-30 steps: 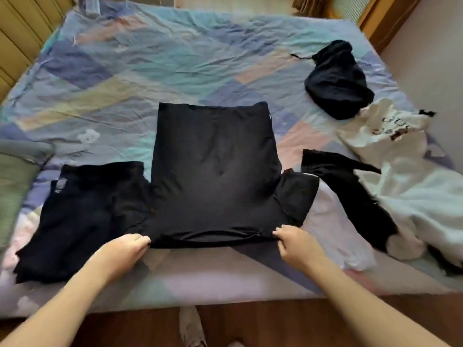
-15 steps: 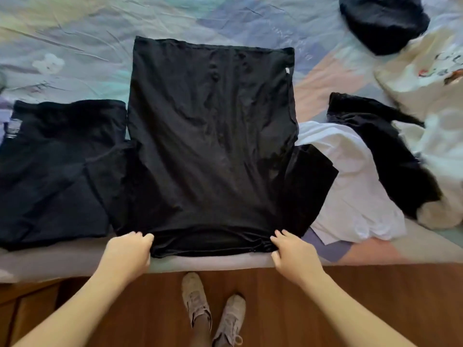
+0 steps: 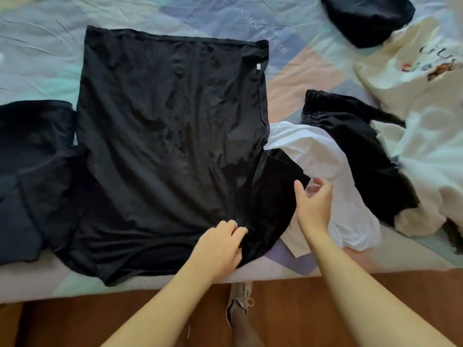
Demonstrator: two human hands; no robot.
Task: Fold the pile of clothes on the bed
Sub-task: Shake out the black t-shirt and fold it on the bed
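Note:
A black T-shirt (image 3: 170,136) lies spread flat on the bed, collar end toward me at the bed's edge. My left hand (image 3: 219,242) rests on its right shoulder with fingers curled into the cloth. My right hand (image 3: 314,206) hovers with spread fingers at the tip of the shirt's right sleeve (image 3: 280,176), thumb near the sleeve edge, holding nothing that I can see. The unfolded pile lies to the right: a white garment (image 3: 325,156), a black garment (image 3: 350,136) and a cream printed top (image 3: 411,78).
A dark folded garment (image 3: 27,171) lies left of the shirt, touching its left sleeve. Another black bundle (image 3: 368,16) sits at the far right top. The pastel patchwork bedsheet (image 3: 50,46) covers the bed. Wooden floor (image 3: 75,319) and my shoe (image 3: 239,300) show below the bed edge.
Both hands let go of the shirt's collar edge and shifted right: the left onto the right shoulder, the right to the right sleeve. The shirt slid slightly toward me.

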